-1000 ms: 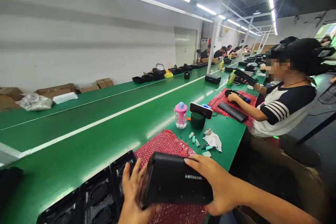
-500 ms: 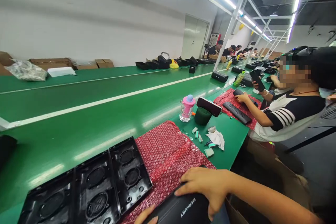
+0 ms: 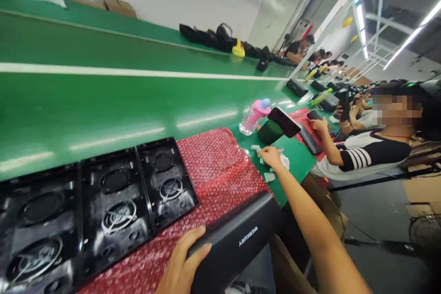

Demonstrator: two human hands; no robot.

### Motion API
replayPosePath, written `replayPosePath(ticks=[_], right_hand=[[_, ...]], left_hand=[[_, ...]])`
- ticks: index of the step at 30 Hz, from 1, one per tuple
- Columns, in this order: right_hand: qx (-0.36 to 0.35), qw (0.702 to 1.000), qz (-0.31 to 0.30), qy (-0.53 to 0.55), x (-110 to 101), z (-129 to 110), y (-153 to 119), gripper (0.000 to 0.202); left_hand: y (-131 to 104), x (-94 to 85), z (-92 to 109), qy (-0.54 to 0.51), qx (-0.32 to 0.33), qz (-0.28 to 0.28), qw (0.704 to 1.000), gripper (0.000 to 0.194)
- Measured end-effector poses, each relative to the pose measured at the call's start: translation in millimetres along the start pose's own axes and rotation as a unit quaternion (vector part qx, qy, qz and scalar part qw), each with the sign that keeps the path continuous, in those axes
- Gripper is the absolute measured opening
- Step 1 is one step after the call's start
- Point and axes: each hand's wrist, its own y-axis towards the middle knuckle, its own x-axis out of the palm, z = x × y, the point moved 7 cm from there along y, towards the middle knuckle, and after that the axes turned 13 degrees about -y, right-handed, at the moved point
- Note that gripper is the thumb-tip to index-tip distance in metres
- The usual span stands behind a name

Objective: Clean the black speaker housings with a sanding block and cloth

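Observation:
My left hand [image 3: 184, 259] grips the left end of a long black speaker [image 3: 234, 239] marked MERKURY, thumb on top and fingers at the far edge. The speaker lies tilted at the near edge of the red bubble wrap [image 3: 220, 161]. Stretched out to the right, my right hand [image 3: 271, 157] is at the small white-and-green blocks, its fingertips pressed together on or just over one; what they hold is hidden. One block [image 3: 255, 147] lies just beyond the fingertips, and another block [image 3: 270, 177] nearer to me. A crumpled white tissue [image 3: 284, 161] is partly behind this hand.
Left of the speaker lie black plastic housings [image 3: 113, 206] with round openings. Beyond my right hand stand a pink-topped bottle [image 3: 254, 117] and a phone [image 3: 284, 121] propped on a dark green round stand [image 3: 270, 132]. A co-worker [image 3: 372, 147] sits to the right.
My right hand has left the speaker and moved forward and right to the small blocks. The left hand still holds the speaker, now showing more. The camera view has tilted.

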Motion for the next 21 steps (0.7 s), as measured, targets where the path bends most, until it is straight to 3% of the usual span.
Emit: replayPosePath(ticks=[2,4,8,10,13,16,21], right_hand=[[-0.012,0.999,0.014,0.040,-7,-1,-12,0.029],[-0.043,0.995,0.015,0.093,-17,-5,-38,0.031],[-0.166,0.970,0.010,0.177,-43,-24,-136,0.046],[-0.409,0.895,0.024,0.177,-60,-55,-208,0.027],[-0.550,0.826,-0.021,0.124,-57,-74,-280,0.020],[-0.583,0.809,-0.021,0.076,-44,-83,-302,0.021],[-0.590,0.806,0.005,0.049,-36,-91,-298,0.031]], left_hand=[[8,-2.7,14,0.006,0.062,-0.023,0.998,0.072],[16,-6.1,19,-0.015,0.071,-0.029,0.997,0.078],[21,-7.9,20,-0.064,0.052,-0.033,0.996,0.087],[21,-6.8,21,-0.067,0.047,-0.043,0.996,0.090],[21,-6.5,22,-0.068,0.050,-0.050,0.995,0.091],[21,-7.6,22,-0.075,0.056,-0.046,0.995,0.094],[21,-7.6,23,-0.079,0.064,-0.038,0.994,0.095]])
